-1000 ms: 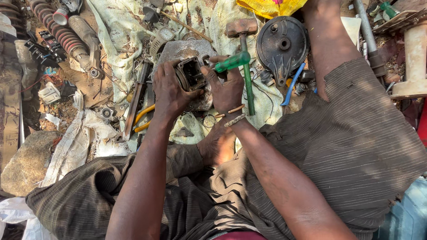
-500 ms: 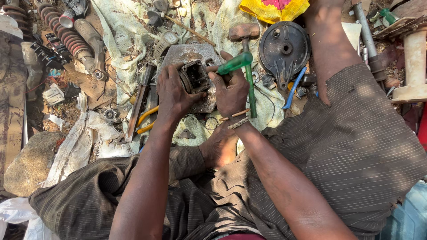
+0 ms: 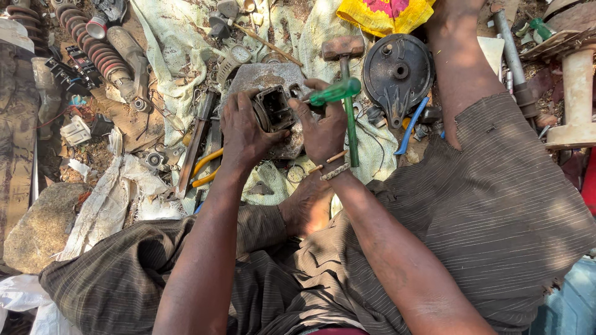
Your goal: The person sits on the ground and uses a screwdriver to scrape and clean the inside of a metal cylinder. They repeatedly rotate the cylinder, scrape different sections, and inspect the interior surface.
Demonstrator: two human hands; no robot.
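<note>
The left hand (image 3: 245,127) is gripping a small square metal part (image 3: 273,108) over a grey stone (image 3: 264,77), while the right hand (image 3: 323,127) is grasping a green-handled screwdriver (image 3: 334,92) against it; a yellow cloth (image 3: 385,13) is lying beyond.

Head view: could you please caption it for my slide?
Left hand steadies a small metal part while right hand works it with a green-handled screwdriver.
</note>
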